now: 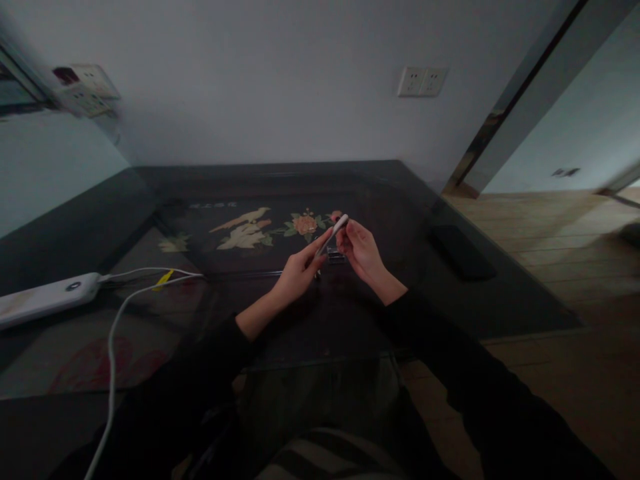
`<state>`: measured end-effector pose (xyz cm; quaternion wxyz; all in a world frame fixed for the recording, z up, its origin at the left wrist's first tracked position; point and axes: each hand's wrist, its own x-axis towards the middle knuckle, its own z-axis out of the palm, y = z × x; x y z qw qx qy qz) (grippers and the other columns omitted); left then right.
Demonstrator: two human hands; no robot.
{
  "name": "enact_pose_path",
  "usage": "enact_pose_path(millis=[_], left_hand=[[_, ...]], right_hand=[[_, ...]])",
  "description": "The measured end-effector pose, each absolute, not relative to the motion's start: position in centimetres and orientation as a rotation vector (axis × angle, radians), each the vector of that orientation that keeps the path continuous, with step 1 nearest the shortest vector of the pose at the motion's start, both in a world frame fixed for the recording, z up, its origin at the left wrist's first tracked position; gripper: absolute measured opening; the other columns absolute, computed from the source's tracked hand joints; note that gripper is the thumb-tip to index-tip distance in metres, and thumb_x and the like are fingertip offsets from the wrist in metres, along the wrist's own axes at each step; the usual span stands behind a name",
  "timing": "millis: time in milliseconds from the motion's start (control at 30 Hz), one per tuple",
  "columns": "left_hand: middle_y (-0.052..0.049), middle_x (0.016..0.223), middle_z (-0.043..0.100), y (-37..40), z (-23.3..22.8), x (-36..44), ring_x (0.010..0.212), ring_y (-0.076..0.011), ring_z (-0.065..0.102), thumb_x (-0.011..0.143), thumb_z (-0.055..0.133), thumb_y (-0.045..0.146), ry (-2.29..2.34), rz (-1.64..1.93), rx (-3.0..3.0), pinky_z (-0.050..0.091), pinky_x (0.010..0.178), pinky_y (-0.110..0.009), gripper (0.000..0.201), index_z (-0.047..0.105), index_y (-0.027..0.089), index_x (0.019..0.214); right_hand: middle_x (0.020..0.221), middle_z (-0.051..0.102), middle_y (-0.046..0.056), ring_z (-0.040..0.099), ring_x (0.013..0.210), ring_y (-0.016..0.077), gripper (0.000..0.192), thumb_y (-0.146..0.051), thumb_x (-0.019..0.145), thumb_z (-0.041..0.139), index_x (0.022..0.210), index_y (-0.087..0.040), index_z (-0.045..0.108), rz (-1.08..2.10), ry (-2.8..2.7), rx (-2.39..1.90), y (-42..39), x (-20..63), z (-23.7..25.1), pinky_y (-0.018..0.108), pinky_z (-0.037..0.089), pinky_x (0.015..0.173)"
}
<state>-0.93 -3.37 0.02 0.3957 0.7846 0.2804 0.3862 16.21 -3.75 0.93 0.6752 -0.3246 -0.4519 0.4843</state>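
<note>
My left hand point(299, 270) is closed on a slim whitish object point(339, 225) with a rounded upper end, tilted up to the right; I cannot make out its kind. My right hand point(365, 252) is beside that rounded end, its fingers bent and pinched close to it. Whether they grip the same object or something small behind it is hidden. Just below, between the hands, a small dark piece with shiny lines point(336, 255) shows, too dim to name. Both hands are above the dark glossy table point(300, 320).
A white power strip point(55, 297) lies at the left, its white cable point(113, 340) carrying a yellow tag point(163, 279). A flat black object point(461, 252) lies at the right. Behind the table is a wall with sockets point(423, 81). The table's right edge borders a wooden floor point(540, 233).
</note>
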Motion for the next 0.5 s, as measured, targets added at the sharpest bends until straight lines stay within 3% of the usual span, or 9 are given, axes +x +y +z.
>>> enact_pose_path(millis=[167,500], left_hand=[[0.001,0.074,0.063,-3.05,-0.01,-1.07,0.057,-0.0097,0.034,0.095,0.050,0.023,0.756,1.012,1.984,0.034,0.056,-0.021,0.057,0.041,0.019,0.151],[-0.005,0.099,0.071,-2.89,0.00,-1.19,0.058,-0.0090,0.036,0.093,0.050,0.020,0.826,1.029,1.982,0.035,0.058,-0.022,0.059,0.040,0.019,0.151]], right_hand=[[0.061,0.051,-0.005,0.041,0.051,0.0076,0.049,-0.067,0.070,0.073,0.088,-0.021,0.069,1.071,-1.036,-0.774,-3.75,16.18,1.01,0.024,0.031,0.047],[0.060,0.053,-0.005,0.042,0.049,0.0076,0.049,-0.068,0.068,0.074,0.075,-0.022,0.060,1.077,-1.036,-0.774,-3.76,16.04,1.06,0.023,0.030,0.046]])
